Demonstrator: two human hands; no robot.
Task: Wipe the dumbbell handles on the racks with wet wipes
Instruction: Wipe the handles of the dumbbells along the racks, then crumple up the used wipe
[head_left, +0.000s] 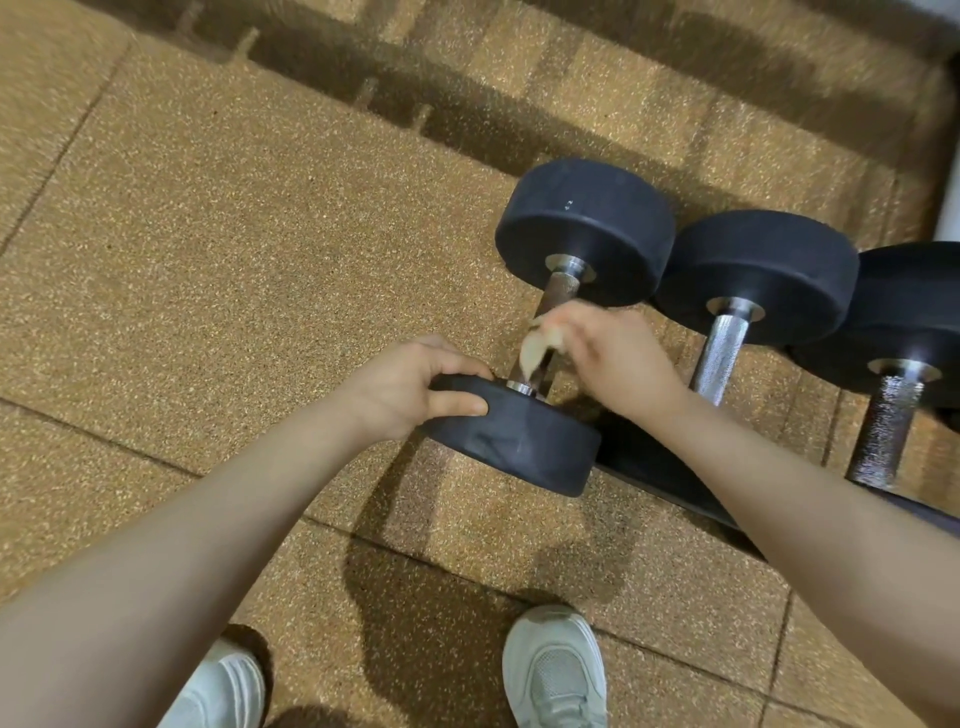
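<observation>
A black dumbbell (582, 228) lies on a low black rack (670, 483), its far head up and its near head (514, 441) toward me. My left hand (415, 384) grips the rim of the near head. My right hand (608, 353) holds a crumpled pale wet wipe (535, 351) against the knurled handle (558, 291), which looks rusty brown. The lower part of that handle is hidden behind the wipe and my fingers. The right hand is motion-blurred.
Two more black dumbbells with chrome handles (722, 358) (883, 431) lie on the rack to the right. Speckled tan rubber floor tiles (208, 234) spread to the left. My two white shoes (556, 670) stand just in front of the rack.
</observation>
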